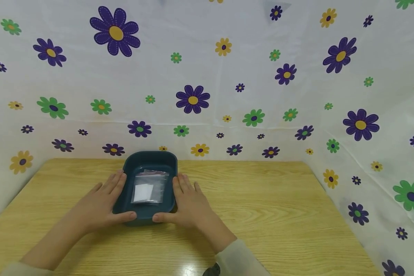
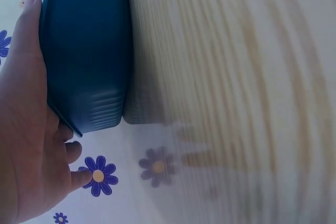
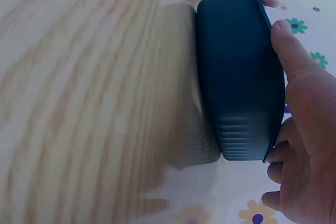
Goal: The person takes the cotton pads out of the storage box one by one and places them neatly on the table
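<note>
A dark teal plastic bin (image 1: 146,221) with rounded corners stands on the wooden table. In it lie clear zip-lock bags (image 1: 158,188), overlapping, with a white piece (image 1: 143,192) that looks like paper or card. My left hand (image 1: 101,207) rests against the bin's left side with straight fingers, its thumb across the front rim. On the opposite side my right hand (image 1: 191,207) presses likewise, fingers along the right rim and thumb on the front. The thumb tips are apart. In the wrist views, the bin's ribbed outer wall (image 2: 89,51) shows beside each hand.
The light wood-grain table (image 1: 262,207) extends to both sides of the bin. A white cloth with printed flowers (image 1: 207,69) hangs behind it and along the sides. A small dark object (image 1: 212,270) shows by the right sleeve at the lower edge.
</note>
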`<state>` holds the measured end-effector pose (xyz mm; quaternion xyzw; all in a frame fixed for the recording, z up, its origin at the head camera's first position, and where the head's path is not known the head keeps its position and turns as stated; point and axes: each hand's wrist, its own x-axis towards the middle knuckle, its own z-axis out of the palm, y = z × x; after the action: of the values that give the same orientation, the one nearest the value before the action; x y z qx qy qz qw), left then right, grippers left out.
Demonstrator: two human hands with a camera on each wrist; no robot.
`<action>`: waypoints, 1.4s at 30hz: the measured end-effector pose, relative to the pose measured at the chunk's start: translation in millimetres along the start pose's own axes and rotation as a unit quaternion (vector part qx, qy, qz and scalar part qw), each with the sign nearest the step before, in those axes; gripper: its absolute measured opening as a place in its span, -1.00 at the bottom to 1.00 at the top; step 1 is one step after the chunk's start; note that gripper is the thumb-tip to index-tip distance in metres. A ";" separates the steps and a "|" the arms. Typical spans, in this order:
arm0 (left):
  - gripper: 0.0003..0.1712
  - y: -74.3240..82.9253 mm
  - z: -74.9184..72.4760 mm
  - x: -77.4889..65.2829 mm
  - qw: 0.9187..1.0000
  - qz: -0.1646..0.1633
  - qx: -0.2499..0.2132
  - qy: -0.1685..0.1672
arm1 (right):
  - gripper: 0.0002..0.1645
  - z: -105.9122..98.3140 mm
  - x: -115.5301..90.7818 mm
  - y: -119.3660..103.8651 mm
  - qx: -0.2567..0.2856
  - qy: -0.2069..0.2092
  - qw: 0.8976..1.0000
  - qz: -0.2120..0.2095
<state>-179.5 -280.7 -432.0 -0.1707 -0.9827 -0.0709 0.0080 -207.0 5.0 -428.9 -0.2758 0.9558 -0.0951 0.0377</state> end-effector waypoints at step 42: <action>0.46 45.5 6.6 35.2 0.999 0.017 -0.029 -0.006 | 0.49 -0.5 -29.3 46.2 0.054 0.031 0.998 0.031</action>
<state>-197.2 -225.6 -431.0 -0.1879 -0.9773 -0.0979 -0.0017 -206.3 59.1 -437.1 -0.2408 0.9579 -0.1543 0.0255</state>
